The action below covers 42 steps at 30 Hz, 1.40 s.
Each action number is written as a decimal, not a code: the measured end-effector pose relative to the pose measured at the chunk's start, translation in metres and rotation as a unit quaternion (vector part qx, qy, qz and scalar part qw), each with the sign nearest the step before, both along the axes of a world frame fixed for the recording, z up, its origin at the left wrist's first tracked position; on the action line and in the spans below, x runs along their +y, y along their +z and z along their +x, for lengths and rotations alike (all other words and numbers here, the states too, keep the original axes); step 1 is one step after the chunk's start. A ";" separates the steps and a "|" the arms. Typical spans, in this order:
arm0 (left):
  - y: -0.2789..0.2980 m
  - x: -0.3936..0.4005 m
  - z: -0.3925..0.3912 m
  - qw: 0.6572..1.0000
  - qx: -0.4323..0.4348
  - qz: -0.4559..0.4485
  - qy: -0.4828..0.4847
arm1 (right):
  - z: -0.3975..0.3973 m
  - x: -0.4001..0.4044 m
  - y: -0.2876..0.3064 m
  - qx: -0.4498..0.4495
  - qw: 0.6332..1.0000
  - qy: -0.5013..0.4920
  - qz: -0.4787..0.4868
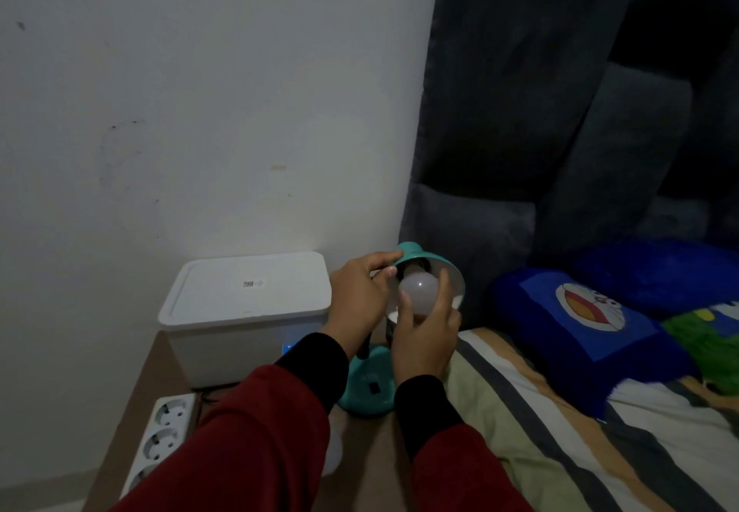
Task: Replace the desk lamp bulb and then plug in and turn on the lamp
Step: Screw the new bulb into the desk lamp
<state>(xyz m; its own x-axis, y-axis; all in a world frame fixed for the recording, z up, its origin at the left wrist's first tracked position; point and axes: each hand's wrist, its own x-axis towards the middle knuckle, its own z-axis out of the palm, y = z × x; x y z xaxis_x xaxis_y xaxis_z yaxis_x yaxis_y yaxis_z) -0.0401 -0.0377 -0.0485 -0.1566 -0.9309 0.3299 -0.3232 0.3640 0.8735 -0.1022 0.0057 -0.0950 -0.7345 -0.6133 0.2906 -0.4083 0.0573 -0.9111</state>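
Observation:
A small teal desk lamp stands on a brown surface beside the bed, its base (370,391) low between my arms and its shade (420,257) tipped towards me. A white round bulb (420,291) sits in the mouth of the shade. My right hand (426,335) wraps its fingers around the bulb from below. My left hand (360,295) grips the rim and back of the shade. A second white bulb (334,457) lies on the surface, mostly hidden under my left sleeve. A white power strip (162,437) with empty sockets lies at the lower left.
A white lidded box (244,299) stands against the wall behind the lamp. The bed with a striped blanket (560,431) and a blue cartoon pillow (588,323) fills the right. A dark padded headboard (520,112) rises behind the lamp.

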 end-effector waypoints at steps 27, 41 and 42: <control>0.004 0.001 -0.001 1.000 0.006 0.015 -0.022 | -0.004 -0.001 0.004 -0.085 0.996 -0.032 -0.012; 0.003 0.001 0.000 1.000 -0.004 0.016 -0.019 | -0.005 0.000 0.007 -0.118 0.993 -0.019 -0.012; 0.003 0.001 0.000 1.000 -0.006 0.013 -0.019 | -0.004 0.000 0.009 -0.117 0.993 -0.021 -0.004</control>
